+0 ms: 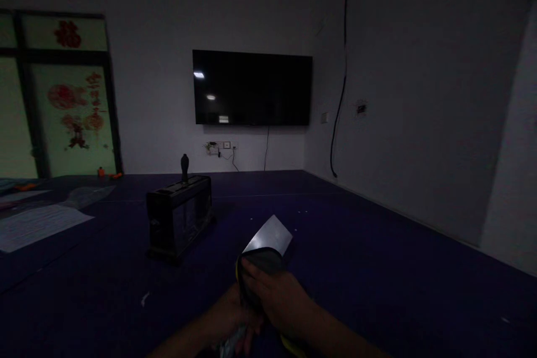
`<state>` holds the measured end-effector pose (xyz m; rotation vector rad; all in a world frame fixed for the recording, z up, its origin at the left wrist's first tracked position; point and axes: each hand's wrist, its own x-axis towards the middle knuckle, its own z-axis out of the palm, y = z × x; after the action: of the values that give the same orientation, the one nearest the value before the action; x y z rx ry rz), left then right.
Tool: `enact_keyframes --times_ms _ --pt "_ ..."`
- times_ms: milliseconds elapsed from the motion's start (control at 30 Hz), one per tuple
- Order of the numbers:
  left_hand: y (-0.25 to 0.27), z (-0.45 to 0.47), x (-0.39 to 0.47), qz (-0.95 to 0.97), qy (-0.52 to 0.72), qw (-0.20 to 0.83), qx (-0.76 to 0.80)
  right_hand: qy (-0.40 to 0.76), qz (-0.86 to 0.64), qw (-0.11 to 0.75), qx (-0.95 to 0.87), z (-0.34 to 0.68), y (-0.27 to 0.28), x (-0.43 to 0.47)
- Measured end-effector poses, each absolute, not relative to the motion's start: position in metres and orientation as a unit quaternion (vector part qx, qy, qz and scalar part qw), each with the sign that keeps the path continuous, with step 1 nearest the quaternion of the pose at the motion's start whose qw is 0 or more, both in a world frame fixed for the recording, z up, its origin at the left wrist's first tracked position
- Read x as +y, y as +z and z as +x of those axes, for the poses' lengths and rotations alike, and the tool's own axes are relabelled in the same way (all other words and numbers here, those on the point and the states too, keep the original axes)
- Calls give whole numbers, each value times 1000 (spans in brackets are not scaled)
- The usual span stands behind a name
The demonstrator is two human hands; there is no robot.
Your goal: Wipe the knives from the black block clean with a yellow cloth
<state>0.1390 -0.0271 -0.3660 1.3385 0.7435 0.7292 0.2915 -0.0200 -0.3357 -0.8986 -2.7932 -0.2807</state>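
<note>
The fingers of the right hand (279,296) are curled together over the top of a dark folded pouch (262,268), pressing down on its grey fabric, with the fingertips lying along its left edge where a thin yellow trim shows. Below and to the left, the left hand (235,319) comes up under the same pouch; its fingers seem closed around the lower part of it, though the dim light and the right hand in front hide how tightly. A pale strip shows just beneath the left hand, too blurred to make out. From the top of the pouch a shiny silver flap (271,235) stands up and tilts away to the right, catching what little light there is. Both forearms enter from the bottom edge of the view and meet at the pouch, which is held low and centre, just above a wide dark blue table surface (377,268). Beyond the hands, to the left and well apart from them, a dark box-shaped appliance (178,215) sits on the blue surface with a small black knobbed handle (184,166) standing upright on its top. Farther left lie pale sheets of paper (37,224). On the far white wall hangs a black television screen (251,88), with a socket and cables beneath it, and a window with red paper decorations (75,106) fills the left side.
</note>
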Motion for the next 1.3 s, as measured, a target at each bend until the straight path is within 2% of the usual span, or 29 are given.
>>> enact_keyframes --times_ms 567,833,1300 --pt "-374 140 -24 575 307 673 351 -134 -322 120 -929 289 -344 -23" --pt "-371 141 -30 578 330 662 343 -81 -308 117 -941 294 -339 -27" --pt "-375 137 -19 521 399 662 363 -78 -317 147 -934 303 -345 -22"
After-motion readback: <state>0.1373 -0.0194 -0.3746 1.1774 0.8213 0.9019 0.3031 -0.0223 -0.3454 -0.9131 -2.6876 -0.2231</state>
